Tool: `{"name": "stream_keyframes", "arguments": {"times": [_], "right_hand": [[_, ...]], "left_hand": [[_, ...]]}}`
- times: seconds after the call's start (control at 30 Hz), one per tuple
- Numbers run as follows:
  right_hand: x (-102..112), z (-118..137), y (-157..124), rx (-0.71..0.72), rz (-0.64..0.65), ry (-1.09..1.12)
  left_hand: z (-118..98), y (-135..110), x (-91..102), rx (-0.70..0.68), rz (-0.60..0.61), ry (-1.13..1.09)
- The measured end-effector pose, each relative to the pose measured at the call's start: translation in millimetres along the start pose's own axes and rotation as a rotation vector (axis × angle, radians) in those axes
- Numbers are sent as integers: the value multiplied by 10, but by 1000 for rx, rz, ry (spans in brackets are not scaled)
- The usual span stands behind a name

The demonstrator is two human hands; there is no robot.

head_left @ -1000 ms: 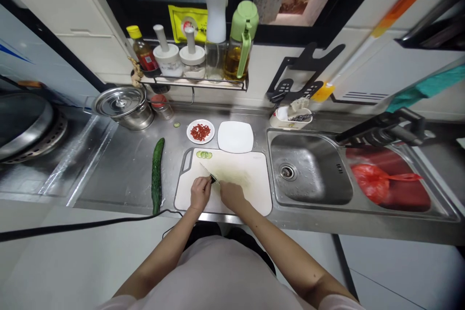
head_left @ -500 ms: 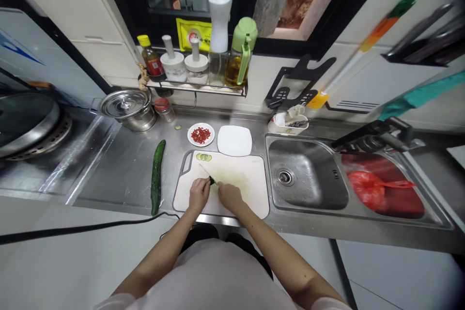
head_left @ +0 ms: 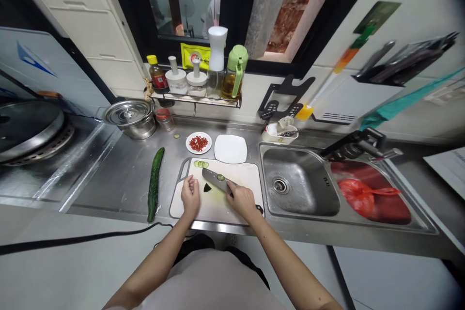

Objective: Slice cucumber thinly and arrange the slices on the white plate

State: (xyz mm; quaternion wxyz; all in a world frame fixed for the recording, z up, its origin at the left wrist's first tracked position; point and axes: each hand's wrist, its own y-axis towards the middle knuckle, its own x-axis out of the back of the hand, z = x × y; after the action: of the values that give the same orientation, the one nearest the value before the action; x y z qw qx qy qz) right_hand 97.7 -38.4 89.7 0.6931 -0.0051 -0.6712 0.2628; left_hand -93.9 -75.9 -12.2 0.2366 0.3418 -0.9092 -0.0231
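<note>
On the white cutting board (head_left: 218, 213) my right hand (head_left: 242, 200) grips a kitchen knife (head_left: 214, 178), its broad blade turned flat and pointing left. A cucumber slice (head_left: 220, 178) clings to the blade. My left hand (head_left: 190, 194) rests over the board's left side with fingers curled; whether they hold anything is hidden. Between the hands lies a dark green cucumber piece (head_left: 207, 187). Several thin cucumber slices (head_left: 201, 164) overlap near the board's upper left. A whole cucumber (head_left: 155, 185) lies on the counter left of the board.
Behind the board stand a small plate of chopped red pieces (head_left: 198, 143) and a white square plate (head_left: 230, 148). To the right is a sink (head_left: 301, 181), with a red bag (head_left: 358, 197) in its second basin. A lidded steel pot (head_left: 136, 118) and seasoning shelf (head_left: 196, 99) stand at the back.
The knife has turned flat, showing its blade with a slice on it. My hands have moved apart, and the dark green piece now lies uncovered between them. The view has tilted up slightly.
</note>
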Motion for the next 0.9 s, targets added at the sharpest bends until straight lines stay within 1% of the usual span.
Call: {"name": "stream_keyframes", "arguments": {"times": [0.03, 0.07, 0.1, 0.17, 0.23, 0.33, 0.43, 0.53, 0.63, 0.77, 0.83, 0.9], "right_hand": [[16, -21, -7, 9, -9, -23], [27, -39, -13, 21, -16, -46], [32, -54, -18, 35, -21, -67], [31, -77, -27, 65, -31, -98], [22, -89, -38, 99, -42, -117], [5, -95, -63, 131, -46, -132], [-23, -101, -92, 132, -42, -141], [-79, -128, -120, 111, -41, -137], [-155, -184, -150, 84, -43, -119], [-250, -282, -201, 41, -56, -101], [-292, -324, -227, 14, -75, -97], [-332, -355, -247, -11, -92, -93]], "left_hand": [[-60, 42, 11, -10, -10, 20], [-130, 90, 17, -50, 15, 44], [-208, 139, 15, -117, 65, 77], [-377, 236, -10, -247, 240, 176], [-536, 316, -60, -312, 394, 284], [-699, 382, -145, -343, 561, 407], [-757, 377, -202, -328, 654, 454], [-752, 329, -233, -275, 687, 437], [-707, 310, -258, -147, 671, 420], [-584, 408, -297, 57, 568, 400], [-513, 495, -325, 118, 516, 400], [-452, 588, -364, 149, 483, 406]]}}
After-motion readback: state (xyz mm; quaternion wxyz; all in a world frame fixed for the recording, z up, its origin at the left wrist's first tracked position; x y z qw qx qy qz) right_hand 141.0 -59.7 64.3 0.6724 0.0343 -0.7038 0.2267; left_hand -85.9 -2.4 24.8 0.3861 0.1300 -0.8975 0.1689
